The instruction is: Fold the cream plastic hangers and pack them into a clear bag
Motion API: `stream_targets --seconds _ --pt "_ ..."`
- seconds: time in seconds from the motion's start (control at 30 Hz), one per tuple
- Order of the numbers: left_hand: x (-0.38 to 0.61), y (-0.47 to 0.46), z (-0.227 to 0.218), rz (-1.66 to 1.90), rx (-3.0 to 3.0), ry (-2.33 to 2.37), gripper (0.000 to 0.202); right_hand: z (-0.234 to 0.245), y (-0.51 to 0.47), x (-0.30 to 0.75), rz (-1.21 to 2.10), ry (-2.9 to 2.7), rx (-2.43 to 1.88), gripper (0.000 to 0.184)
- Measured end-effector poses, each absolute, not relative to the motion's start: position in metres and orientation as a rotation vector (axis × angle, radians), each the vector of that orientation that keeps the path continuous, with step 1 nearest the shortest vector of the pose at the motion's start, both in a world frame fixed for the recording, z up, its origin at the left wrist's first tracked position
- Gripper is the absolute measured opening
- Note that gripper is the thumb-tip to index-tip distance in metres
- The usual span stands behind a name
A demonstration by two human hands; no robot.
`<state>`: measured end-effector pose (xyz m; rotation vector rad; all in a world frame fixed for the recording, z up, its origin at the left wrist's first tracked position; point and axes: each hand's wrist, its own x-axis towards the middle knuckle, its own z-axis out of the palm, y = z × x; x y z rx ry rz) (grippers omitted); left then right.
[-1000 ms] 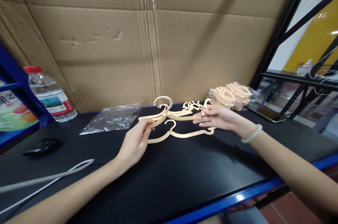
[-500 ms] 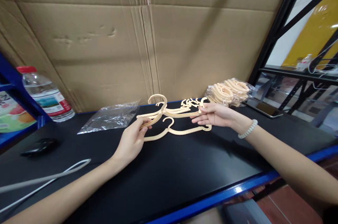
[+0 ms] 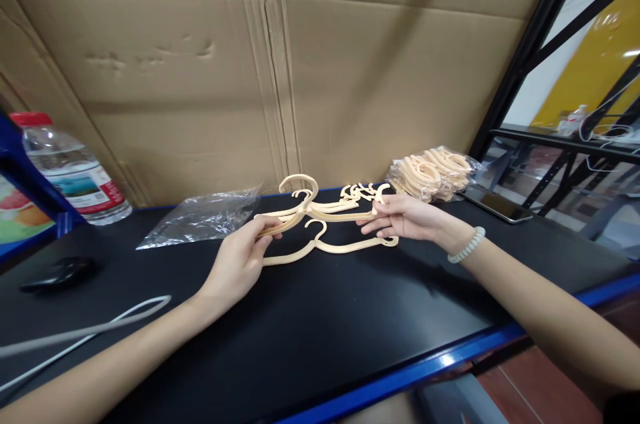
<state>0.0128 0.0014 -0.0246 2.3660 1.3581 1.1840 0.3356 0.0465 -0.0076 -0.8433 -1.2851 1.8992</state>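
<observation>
A cream clothes hanger (image 3: 330, 216) is held up between my two hands, its hook pointing up and to the left. My left hand (image 3: 241, 257) is closed around its left arm. At the other end, my right hand (image 3: 407, 216) pinches the tip, with the lower fingers stretched out. Below it on the black table lies a second cream hanger (image 3: 350, 247), its left end hidden behind my left hand. Several more cream hangers (image 3: 357, 194) lie behind the held one, partly covered by it.
A plastic bag packed with cream hangers (image 3: 433, 174) sits at the back right beside a phone (image 3: 500, 205). At the left are a flat clear plastic bag (image 3: 200, 216), a red-capped water bottle (image 3: 83, 177), a black mouse (image 3: 59, 273) and a white cable (image 3: 115, 325). A cardboard wall (image 3: 200, 91) stands behind.
The view has shifted slightly, so the bottle and mouse sit further left. Both hands keep their grip on the hanger, with little other movement.
</observation>
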Motion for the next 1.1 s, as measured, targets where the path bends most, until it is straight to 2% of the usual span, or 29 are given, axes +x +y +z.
stream_targets --seconds 0.3,0.9,1.1 --pt "0.012 0.003 -0.024 1.197 2.374 1.380 0.023 -0.011 0.043 0.332 1.769 -1.415 -0.910 0.015" --pt "0.014 0.000 -0.026 1.220 2.353 1.398 0.026 -0.017 0.034 0.312 1.297 -1.404 -0.879 0.035" --pt "0.015 -0.006 -0.024 1.175 2.246 1.374 0.027 -0.014 0.037 0.314 1.280 -1.387 -0.755 0.035"
